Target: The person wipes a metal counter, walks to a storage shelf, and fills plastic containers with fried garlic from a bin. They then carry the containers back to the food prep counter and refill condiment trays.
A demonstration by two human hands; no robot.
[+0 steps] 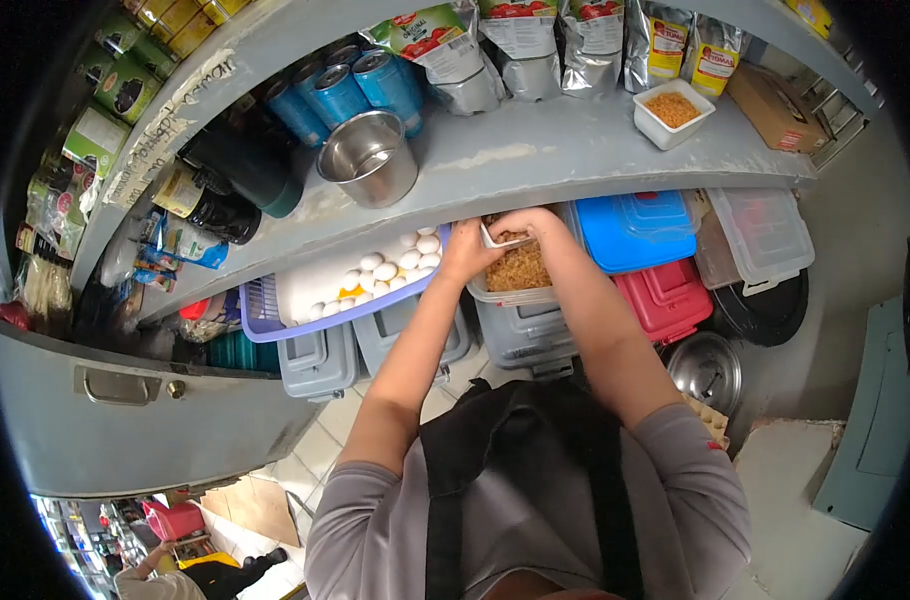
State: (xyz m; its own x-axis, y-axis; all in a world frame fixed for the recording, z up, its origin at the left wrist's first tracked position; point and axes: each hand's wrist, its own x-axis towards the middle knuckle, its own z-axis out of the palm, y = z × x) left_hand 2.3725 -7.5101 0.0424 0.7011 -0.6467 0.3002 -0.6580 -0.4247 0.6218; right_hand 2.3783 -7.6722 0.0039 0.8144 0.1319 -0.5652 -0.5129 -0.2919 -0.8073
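Observation:
Under the shelf, my left hand [468, 252] grips the side of a small white tub [496, 240]. Over the far rim of that tub, my right hand [531, 224] bends with its fingers curled down inside; what they hold is hidden. The tub sits tilted above a clear bin [515, 297] filled with brown, crumbly food [520, 269]. To the left of my left hand, white eggs [375, 272] lie in a purple basket [275, 330].
On the shelf [535, 140] stand a steel pot [368, 160], blue cans [360, 88], foil pouches [565, 50] and a white tub of crumbs [674, 112]. Grey lidded bins [317, 358], a blue lid [635, 230] and a red box [663, 298] sit below. Another person [160, 580] is lower left.

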